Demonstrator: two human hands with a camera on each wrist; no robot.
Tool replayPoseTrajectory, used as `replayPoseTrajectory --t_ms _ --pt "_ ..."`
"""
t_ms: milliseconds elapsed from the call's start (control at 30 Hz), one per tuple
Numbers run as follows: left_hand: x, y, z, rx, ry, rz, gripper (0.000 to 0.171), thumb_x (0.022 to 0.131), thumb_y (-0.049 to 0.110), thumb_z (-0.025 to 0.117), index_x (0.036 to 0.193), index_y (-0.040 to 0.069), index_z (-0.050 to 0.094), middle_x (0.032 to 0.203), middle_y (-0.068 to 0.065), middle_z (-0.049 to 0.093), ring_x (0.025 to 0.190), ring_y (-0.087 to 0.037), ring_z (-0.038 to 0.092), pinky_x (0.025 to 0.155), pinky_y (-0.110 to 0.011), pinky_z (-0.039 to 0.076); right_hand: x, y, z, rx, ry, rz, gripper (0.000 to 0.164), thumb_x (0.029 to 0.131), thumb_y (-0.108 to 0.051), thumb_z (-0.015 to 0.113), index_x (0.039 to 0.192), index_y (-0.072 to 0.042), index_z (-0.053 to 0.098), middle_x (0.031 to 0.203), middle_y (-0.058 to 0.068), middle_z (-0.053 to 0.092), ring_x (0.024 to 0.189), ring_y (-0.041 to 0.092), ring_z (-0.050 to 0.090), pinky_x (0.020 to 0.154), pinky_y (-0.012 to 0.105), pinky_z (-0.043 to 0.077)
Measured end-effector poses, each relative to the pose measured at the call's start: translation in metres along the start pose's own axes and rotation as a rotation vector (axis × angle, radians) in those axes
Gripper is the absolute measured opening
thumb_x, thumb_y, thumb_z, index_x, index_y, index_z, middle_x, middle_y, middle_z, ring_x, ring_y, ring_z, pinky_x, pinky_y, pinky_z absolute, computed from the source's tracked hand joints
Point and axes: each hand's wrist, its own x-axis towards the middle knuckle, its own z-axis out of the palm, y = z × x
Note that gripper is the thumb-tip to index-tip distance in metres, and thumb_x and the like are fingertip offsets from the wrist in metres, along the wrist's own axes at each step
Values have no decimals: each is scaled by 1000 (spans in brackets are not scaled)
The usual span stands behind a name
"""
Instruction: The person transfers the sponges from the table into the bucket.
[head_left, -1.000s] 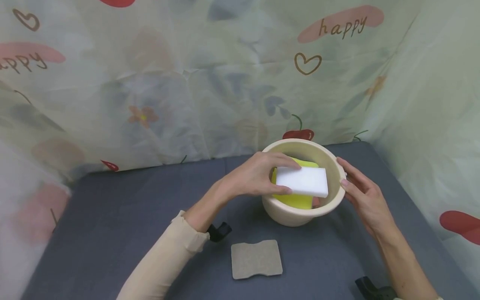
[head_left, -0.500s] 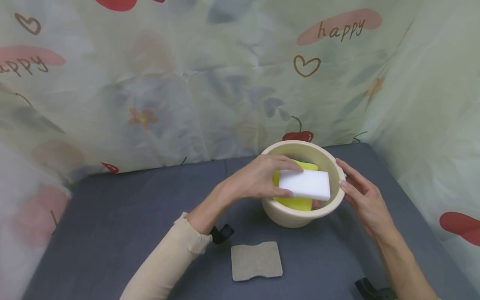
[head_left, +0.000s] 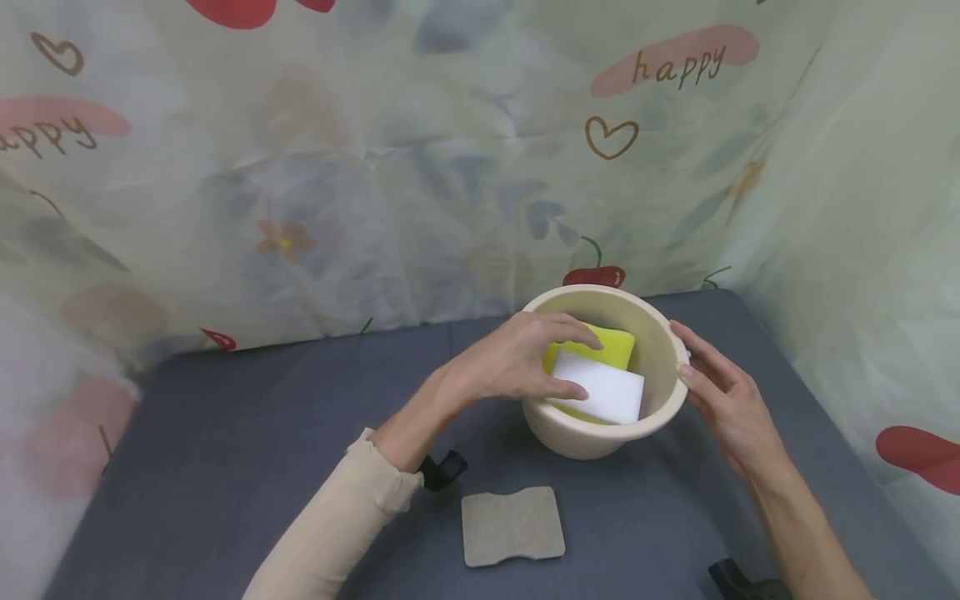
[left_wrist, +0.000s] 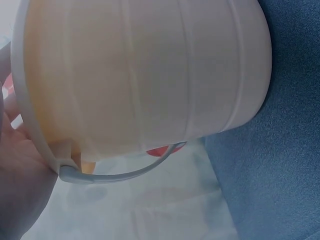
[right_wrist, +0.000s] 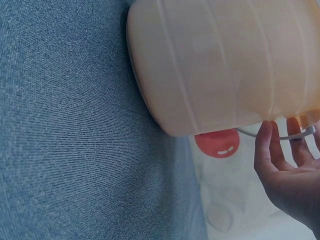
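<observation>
A cream bucket [head_left: 588, 442] stands on the dark cloth-covered table, its mouth tilted toward me in the head view. Inside it a white sponge block [head_left: 607, 390] lies slanted against a yellow sponge [head_left: 611, 346]. Over the near-left rim reaches my left hand [head_left: 517, 354], thumb and fingers spread apart, the thumb tip in front of the white block. My right hand [head_left: 723, 400] holds the bucket's right side at the rim, thumb and fingers either side of the handle mount. The left wrist view shows the bucket's wall and grey handle [left_wrist: 120, 176].
A flat grey pad [head_left: 513, 527] with notched long edges lies on the table [head_left: 247, 467] in front of the bucket. A printed curtain [head_left: 360, 167] hangs behind and at the sides. Black straps circle both wrists.
The left hand has let go of the white sponge block, which has dropped lower into the bucket and tilted. The right hand stays at the bucket's rim. The head view has shifted slightly.
</observation>
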Motion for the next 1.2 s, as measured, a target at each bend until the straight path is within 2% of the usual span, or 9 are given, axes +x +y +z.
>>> replayPoseTrajectory --t_ms 200,433,533,667,900,1000,1133,1200 --pt "-4 1 0 -29 23 -5 54 81 35 83 127 14 67 130 4 62 118 -6 54 95 -29 47 -1 2 0 -14 -3 1 54 102 -15 57 153 -15 40 155 4 40 126 1 49 91 14 46" --pt "-10 5 -6 -26 72 -2 52 80 33 84 126 15 67 128 5 64 116 -3 56 95 -22 44 -2 1 -1 -17 -3 5 54 102 -16 57 153 -15 40 157 5 38 128 2 48 91 14 47" --pt "-15 6 -6 -41 98 7 52 80 32 84 126 15 68 126 5 64 114 -4 57 95 -25 46 -2 0 -1 -19 -5 10 54 102 -17 57 154 -16 40 157 5 37 128 2 48 91 14 47" --pt "-24 6 -7 -91 151 24 52 79 30 85 125 14 68 124 5 65 112 -8 60 94 -31 49 -2 0 -1 -22 -1 12 54 102 -17 57 154 -16 40 157 5 37 128 2 48 91 14 47" --pt "-42 6 -11 -138 273 60 48 80 27 84 124 17 69 122 8 64 103 -6 58 88 -29 50 -1 -1 -2 -11 5 -5 54 102 -16 57 153 -15 40 157 5 38 130 3 47 91 14 47" --pt "-52 5 -11 -161 317 78 48 80 26 84 125 17 68 122 6 64 103 -10 59 88 -32 51 0 -2 -2 -7 2 -8 54 102 -16 57 153 -15 41 157 5 38 130 3 47 91 14 47" --pt "-64 5 -9 -195 353 100 49 82 24 83 127 17 66 122 2 65 104 -17 61 88 -33 51 0 -1 -2 -27 0 2 53 102 -17 56 153 -16 41 156 4 38 129 1 47 91 15 47" --pt "-71 5 -6 -207 363 105 49 82 23 83 127 17 66 122 3 65 106 -16 61 89 -32 50 0 -1 -2 -33 -1 5 53 103 -17 56 153 -16 40 157 4 38 130 1 47 92 15 47"
